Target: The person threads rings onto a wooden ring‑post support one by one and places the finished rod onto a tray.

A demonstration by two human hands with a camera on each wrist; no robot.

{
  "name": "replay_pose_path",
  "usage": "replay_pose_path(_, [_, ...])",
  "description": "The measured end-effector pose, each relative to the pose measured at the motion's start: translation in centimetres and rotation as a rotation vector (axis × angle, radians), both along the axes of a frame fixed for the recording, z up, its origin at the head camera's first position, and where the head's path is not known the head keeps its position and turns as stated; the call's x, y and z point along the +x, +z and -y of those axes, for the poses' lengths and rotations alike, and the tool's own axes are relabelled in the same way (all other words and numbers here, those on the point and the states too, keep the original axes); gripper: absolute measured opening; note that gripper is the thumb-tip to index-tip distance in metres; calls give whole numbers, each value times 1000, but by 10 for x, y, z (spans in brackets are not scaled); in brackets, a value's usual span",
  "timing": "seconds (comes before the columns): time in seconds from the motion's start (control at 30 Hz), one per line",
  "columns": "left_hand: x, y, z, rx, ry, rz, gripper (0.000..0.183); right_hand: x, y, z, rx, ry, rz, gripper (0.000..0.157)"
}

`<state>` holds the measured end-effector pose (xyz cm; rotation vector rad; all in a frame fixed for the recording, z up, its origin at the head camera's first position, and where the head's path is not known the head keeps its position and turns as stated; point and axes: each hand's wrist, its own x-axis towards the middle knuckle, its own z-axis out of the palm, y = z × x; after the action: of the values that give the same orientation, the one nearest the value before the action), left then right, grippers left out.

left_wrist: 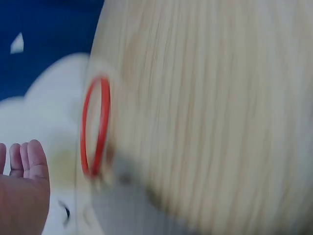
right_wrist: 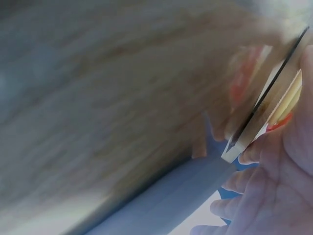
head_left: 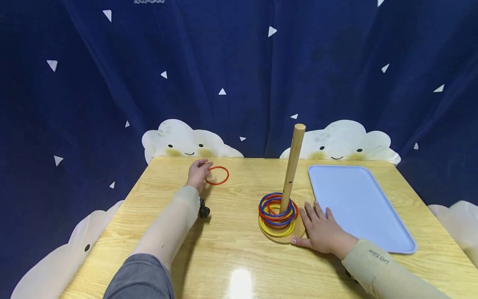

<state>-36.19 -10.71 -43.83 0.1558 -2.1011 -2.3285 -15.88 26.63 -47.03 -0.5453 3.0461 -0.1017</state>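
At the far left of the table, my left hand (head_left: 198, 172) reaches to a thin red ring (head_left: 217, 175), its fingertips overlapping the ring's left side in the head view. In the left wrist view the left hand (left_wrist: 24, 191) has straight fingers and the red ring (left_wrist: 101, 127) shows apart from it. My right hand (head_left: 321, 230) lies with spread fingers at the right edge of a round wooden base (head_left: 274, 238). From this base rises a wooden post (head_left: 293, 168), with several red, blue and yellow rings (head_left: 278, 228) piled around its foot.
A light blue tray (head_left: 358, 203) lies right of the post, close beside the right hand. Behind the wooden table (head_left: 231, 257) hangs a dark blue curtain (head_left: 239, 54) with white triangles and cloud shapes.
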Motion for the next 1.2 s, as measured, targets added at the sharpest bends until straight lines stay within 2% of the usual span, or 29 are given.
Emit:
replay_pose_path(0.1, [-3, -6, 20, -30, 40, 25, 49, 0, -4, 0, 8, -2, 2, 108])
replay_pose_path(0.27, [-10, -22, 40, -134, 49, 85, 54, 0, -2, 2, 13, 2, 16, 109])
replay_pose_path(0.4, [-13, -29, 41, -178, 27, 115, 54, 1, 2, 2, 18, 1, 28, 110])
replay_pose_path(0.57, [-16, -30, 36, -243, -30, 143, 55, 3, 7, 5, 1, 10, 60, 110])
replay_pose_path(0.7, [-20, -29, 35, -394, -66, 144, 53, 4, 8, 7, 4, 14, 49, 108])
replay_pose_path(0.83, [-24, -30, 35, -576, -96, 94, 45, 5, 13, 9, -11, 6, 63, 106])
replay_pose_path(0.97, [-28, -29, 35, -710, -131, 52, 39, 5, 17, 9, 9, -12, 80, 105])
replay_pose_path(1.2, [-32, -24, 29, -920, -140, 70, 21, 5, 20, 9, 19, -9, 95, 105])
